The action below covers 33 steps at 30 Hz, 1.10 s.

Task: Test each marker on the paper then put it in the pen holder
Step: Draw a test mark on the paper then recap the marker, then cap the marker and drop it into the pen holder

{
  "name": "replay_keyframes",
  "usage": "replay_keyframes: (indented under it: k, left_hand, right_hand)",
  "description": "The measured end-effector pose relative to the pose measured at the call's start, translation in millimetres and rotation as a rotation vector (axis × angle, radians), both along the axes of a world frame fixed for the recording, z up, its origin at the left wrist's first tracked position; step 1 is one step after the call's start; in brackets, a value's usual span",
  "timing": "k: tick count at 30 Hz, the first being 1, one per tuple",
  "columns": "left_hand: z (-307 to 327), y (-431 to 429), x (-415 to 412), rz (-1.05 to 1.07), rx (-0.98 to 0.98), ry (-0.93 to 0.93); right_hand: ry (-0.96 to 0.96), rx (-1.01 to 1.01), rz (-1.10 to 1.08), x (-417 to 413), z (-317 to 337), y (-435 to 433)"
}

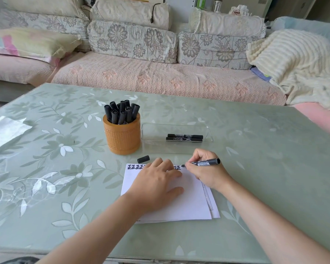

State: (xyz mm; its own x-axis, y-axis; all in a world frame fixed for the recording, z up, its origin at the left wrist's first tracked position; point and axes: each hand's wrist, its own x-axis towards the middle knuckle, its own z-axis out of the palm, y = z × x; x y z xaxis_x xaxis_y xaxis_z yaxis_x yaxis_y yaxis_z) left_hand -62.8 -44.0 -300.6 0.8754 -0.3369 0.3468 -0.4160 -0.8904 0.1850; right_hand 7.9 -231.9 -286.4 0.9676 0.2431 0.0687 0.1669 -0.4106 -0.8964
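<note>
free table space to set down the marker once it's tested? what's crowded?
Bare: the table right of the clear tray and right hand; also the left side, between the pen holder and the table's left edge. Crowded: the strip between holder, tray and paper, where the loose cap lies by the left hand.

Table (255, 168): pale green floral cover. Orange pen holder (123, 137) stands mid-table. Clear tray (176, 128) just right of the holder. Loose black cap (143, 159) just in front of the holder. Paper sheets (189, 202) in front of the holder, past the cap.
</note>
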Motion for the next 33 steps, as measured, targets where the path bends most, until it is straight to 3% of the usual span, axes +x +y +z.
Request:
replay_keyframes:
  k: [33]
  left_hand:
    - [-1.0, -1.1, 1.9, 0.017, 0.006, 0.018]
  right_hand:
    - [-0.076, 0.002, 0.071, 0.0, -3.9, -3.2]
